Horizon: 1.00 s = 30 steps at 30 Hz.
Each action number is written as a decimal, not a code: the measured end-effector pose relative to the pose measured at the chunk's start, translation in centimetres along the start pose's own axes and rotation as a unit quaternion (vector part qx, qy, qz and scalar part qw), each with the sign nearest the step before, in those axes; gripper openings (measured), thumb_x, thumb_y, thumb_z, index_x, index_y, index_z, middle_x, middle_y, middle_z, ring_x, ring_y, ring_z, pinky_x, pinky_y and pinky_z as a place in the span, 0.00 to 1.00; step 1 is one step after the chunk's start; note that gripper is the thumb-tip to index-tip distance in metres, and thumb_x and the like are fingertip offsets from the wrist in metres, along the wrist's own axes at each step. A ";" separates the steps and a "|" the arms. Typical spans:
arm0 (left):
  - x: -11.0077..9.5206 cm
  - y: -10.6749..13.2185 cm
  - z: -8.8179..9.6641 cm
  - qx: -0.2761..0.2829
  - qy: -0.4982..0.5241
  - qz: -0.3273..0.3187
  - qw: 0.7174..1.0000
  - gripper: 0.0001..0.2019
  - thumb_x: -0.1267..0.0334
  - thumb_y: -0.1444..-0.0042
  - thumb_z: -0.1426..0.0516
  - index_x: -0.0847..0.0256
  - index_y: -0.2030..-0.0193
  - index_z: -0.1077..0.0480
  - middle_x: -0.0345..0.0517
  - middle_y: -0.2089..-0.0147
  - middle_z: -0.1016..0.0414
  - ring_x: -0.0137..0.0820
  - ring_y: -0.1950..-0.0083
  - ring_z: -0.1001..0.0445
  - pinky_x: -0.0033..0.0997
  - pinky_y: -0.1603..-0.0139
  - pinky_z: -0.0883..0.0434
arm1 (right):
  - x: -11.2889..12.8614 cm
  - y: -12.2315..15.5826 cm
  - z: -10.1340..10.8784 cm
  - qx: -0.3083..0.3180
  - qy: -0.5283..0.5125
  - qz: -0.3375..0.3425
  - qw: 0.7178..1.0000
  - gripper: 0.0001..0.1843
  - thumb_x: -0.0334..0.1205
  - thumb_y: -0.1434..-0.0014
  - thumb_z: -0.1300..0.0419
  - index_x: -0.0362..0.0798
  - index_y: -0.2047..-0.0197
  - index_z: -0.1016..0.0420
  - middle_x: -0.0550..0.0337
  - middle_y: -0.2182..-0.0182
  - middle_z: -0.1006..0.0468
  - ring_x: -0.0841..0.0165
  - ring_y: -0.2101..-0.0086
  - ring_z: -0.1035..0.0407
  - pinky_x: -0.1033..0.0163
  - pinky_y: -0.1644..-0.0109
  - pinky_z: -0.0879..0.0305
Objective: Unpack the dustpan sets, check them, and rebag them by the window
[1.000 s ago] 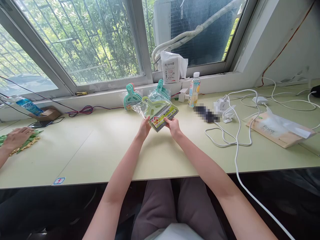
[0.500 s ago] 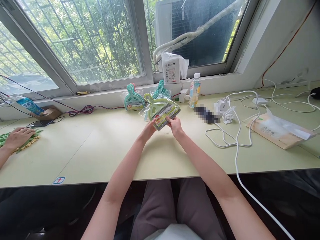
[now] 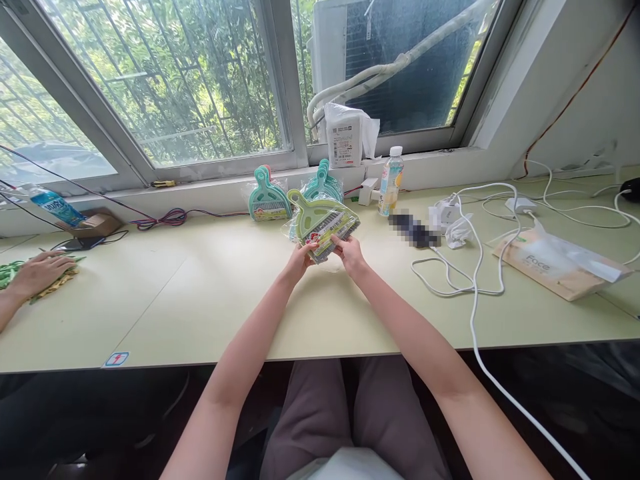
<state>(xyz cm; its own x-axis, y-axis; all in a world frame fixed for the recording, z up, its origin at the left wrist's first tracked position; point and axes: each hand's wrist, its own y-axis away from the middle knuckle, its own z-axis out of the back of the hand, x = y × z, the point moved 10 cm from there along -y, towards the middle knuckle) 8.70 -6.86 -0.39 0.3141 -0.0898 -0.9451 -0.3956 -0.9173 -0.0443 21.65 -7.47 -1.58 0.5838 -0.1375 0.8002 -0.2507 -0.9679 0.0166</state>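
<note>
Pale green plastic is showing through the clear wrapper of a dustpan-and-brush set (image 3: 323, 225), which is being held up in the air just above the worktop (image 3: 200, 300), close to its far edge. The dustpan's curved handle is pointing up and to the left, and a printed card with red, yellow and white panels is lying across its face; the card's small writing is too tiny to read. The person's left hand (image 3: 300, 261) and right hand (image 3: 349, 253) are coming in from both forearms, reaching forward, and each grip is pinching the lower edge of the packet, fingers pressed together on the crinkly film.

Right behind it, two more wrapped teal dustpan sets (image 3: 267, 197) (image 3: 324, 187) are standing against the windowsill. To the right, a plastic drink bottle (image 3: 391, 181) is standing upright, and a blurred object (image 3: 413, 229) is lying beyond the right hand. Further right, a white cable (image 3: 473, 293) is looping over the worktop near a flat packet (image 3: 550, 263) printed "Face". At the far left, a co-worker's hand (image 3: 43, 273) is resting on a green-and-yellow cloth (image 3: 63, 279).
</note>
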 end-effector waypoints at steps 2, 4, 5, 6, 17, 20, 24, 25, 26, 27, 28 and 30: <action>0.1 0.1 0.1 -0.002 -0.003 0.013 1.000 0.25 0.64 0.51 0.40 0.59 0.44 0.37 0.49 0.48 0.26 0.36 0.53 0.25 0.42 0.55 0.24 | 0.0 0.0 -0.1 0.008 0.004 -0.001 1.000 0.05 0.26 0.45 0.38 0.44 0.65 0.27 0.57 0.63 0.19 0.67 0.64 0.24 0.59 0.52 0.24; 0.1 0.1 0.4 -0.013 -0.007 0.020 1.000 0.26 0.65 0.50 0.40 0.59 0.44 0.38 0.50 0.48 0.26 0.36 0.54 0.25 0.42 0.56 0.23 | -0.3 -0.1 -0.1 0.012 0.012 -0.009 1.000 0.05 0.26 0.45 0.39 0.44 0.64 0.27 0.56 0.63 0.19 0.67 0.64 0.24 0.61 0.53 0.24; 0.1 0.1 0.5 -0.015 -0.010 0.022 1.000 0.26 0.65 0.50 0.40 0.59 0.44 0.39 0.50 0.49 0.26 0.37 0.55 0.24 0.42 0.57 0.23 | -0.5 -0.2 -0.1 0.015 0.016 -0.016 1.000 0.05 0.27 0.44 0.39 0.44 0.63 0.27 0.56 0.63 0.19 0.67 0.64 0.24 0.61 0.53 0.24; 0.1 0.1 0.5 -0.011 -0.015 0.023 1.000 0.26 0.65 0.50 0.41 0.60 0.44 0.39 0.51 0.49 0.26 0.37 0.57 0.23 0.41 0.59 0.23 | -0.7 -0.2 -0.1 0.019 0.021 -0.024 0.999 0.05 0.27 0.44 0.39 0.44 0.63 0.27 0.56 0.63 0.19 0.67 0.64 0.24 0.61 0.54 0.24; 0.0 -1.1 6.0 -0.106 0.055 0.040 0.992 0.21 0.68 0.51 0.45 0.66 0.48 0.35 0.53 0.58 0.23 0.36 0.63 0.22 0.35 0.63 0.23 | 5.1 -1.1 4.1 -0.066 0.516 0.041 0.853 0.13 0.36 0.37 0.49 0.47 0.56 0.24 0.49 0.55 0.21 0.58 0.55 0.26 0.51 0.47 0.32; -0.2 -0.9 8.6 -0.165 0.092 0.045 0.981 0.18 0.68 0.50 0.46 0.64 0.51 0.34 0.51 0.58 0.23 0.33 0.63 0.23 0.30 0.66 0.22 | 7.7 -0.3 2.1 -0.059 0.602 0.222 0.765 0.26 0.30 0.43 0.43 0.55 0.41 0.33 0.54 0.39 0.35 0.56 0.42 0.38 0.49 0.40 0.39; 0.0 -0.8 9.0 -0.162 0.078 0.064 0.982 0.18 0.66 0.51 0.44 0.63 0.51 0.33 0.51 0.56 0.24 0.31 0.65 0.24 0.26 0.69 0.24 | 7.3 0.5 -0.9 0.059 0.528 0.324 0.783 0.32 0.34 0.47 0.34 0.61 0.40 0.34 0.61 0.37 0.39 0.58 0.38 0.45 0.48 0.34 0.50; 0.1 -0.8 8.7 -0.155 0.066 0.069 0.983 0.19 0.65 0.52 0.44 0.63 0.50 0.33 0.51 0.56 0.24 0.32 0.64 0.24 0.27 0.70 0.24 | 7.3 0.5 -1.0 0.068 0.502 0.329 0.797 0.27 0.36 0.47 0.34 0.60 0.44 0.29 0.62 0.39 0.36 0.59 0.39 0.44 0.48 0.34 0.52; 0.2 -0.8 8.5 -0.147 0.052 0.075 0.985 0.20 0.65 0.52 0.44 0.64 0.49 0.33 0.52 0.56 0.24 0.34 0.63 0.24 0.28 0.69 0.23 | 7.3 0.4 -1.0 0.073 0.476 0.330 0.812 0.20 0.38 0.46 0.34 0.60 0.49 0.25 0.62 0.41 0.33 0.59 0.40 0.42 0.48 0.34 0.53; 0.3 -0.7 8.1 -0.138 0.038 0.079 0.987 0.22 0.65 0.52 0.44 0.64 0.48 0.33 0.53 0.56 0.23 0.36 0.62 0.23 0.30 0.68 0.23 | 7.4 0.3 -0.9 0.079 0.450 0.327 0.827 0.13 0.40 0.45 0.35 0.58 0.55 0.21 0.61 0.43 0.30 0.59 0.42 0.40 0.49 0.34 0.52; 0.3 -0.7 7.8 -0.128 0.025 0.083 0.988 0.23 0.64 0.52 0.43 0.64 0.48 0.33 0.53 0.57 0.23 0.37 0.61 0.23 0.32 0.66 0.23 | 7.4 0.2 -0.7 0.086 0.425 0.322 0.842 0.08 0.42 0.45 0.35 0.57 0.60 0.19 0.61 0.46 0.27 0.60 0.43 0.38 0.50 0.35 0.51; 0.4 -0.5 7.3 -0.110 0.008 0.089 0.990 0.24 0.65 0.53 0.43 0.65 0.47 0.33 0.54 0.57 0.23 0.40 0.59 0.23 0.35 0.64 0.22 | 7.3 0.0 -0.3 0.099 0.377 0.308 0.868 0.06 0.45 0.45 0.35 0.55 0.65 0.18 0.59 0.50 0.25 0.60 0.46 0.35 0.52 0.37 0.46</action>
<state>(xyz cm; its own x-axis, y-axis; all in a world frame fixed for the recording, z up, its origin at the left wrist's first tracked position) 2.76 -3.59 -3.06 0.2695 -0.2626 -0.9265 -0.2496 -0.9483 0.1962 25.70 -8.39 4.45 -0.3044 -0.5367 0.7870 -0.1549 -0.7873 -0.5968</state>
